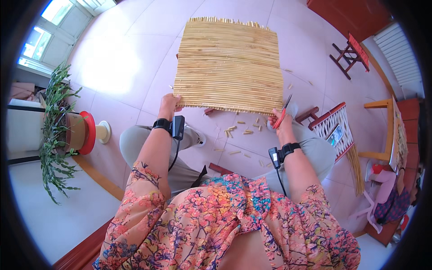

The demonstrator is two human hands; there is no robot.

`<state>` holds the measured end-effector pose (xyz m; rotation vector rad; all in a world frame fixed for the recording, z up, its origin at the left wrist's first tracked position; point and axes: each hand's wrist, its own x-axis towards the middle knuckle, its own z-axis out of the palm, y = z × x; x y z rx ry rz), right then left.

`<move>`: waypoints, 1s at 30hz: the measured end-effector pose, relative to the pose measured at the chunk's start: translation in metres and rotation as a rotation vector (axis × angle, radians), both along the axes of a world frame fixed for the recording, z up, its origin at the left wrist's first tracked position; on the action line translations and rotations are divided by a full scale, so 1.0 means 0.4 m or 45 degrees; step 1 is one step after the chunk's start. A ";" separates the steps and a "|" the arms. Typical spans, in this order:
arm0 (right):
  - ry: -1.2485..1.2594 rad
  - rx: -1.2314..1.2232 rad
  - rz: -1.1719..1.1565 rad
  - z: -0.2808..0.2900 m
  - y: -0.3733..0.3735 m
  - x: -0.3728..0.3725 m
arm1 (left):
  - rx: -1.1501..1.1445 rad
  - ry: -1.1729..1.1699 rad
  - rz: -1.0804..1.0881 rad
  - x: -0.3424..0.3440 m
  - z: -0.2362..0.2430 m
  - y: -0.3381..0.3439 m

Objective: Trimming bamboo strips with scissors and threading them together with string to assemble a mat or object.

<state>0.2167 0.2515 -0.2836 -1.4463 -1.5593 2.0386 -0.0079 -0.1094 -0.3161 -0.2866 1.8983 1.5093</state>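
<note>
A mat of straight yellow stalks (pixel 229 67), bound side by side, is held out in front of me above the floor. My left hand (pixel 169 104) grips its near left corner, with the fingers at the edge. At the near right corner is my right hand (pixel 281 124), closed round red-handled scissors (pixel 285 110), their blades pointing up and away. The right fingers also touch the mat's corner. Stalk ends along the far edge look uneven. Short cut stalk pieces (pixel 247 132) lie scattered on the floor below, between my knees.
To my right, a low stool with white webbing (pixel 320 128) bears a phone (pixel 335 135); a bundle of long stalks (pixel 357 173) leans beside it. A folding stool (pixel 348 58) stands farther back. Potted greenery (pixel 56 130) is at left. Another person (pixel 391 200) is at far right.
</note>
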 end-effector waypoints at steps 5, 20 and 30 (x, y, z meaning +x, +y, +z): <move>0.176 -0.145 -0.005 -0.013 0.000 0.012 | 0.067 -0.066 -0.005 0.014 0.021 -0.012; 0.262 -0.052 -0.322 -0.060 0.103 0.028 | -0.246 -0.060 -0.669 0.022 0.000 0.007; 0.543 -0.149 -0.446 0.214 0.152 0.040 | 0.419 -0.234 0.048 0.046 -0.011 0.022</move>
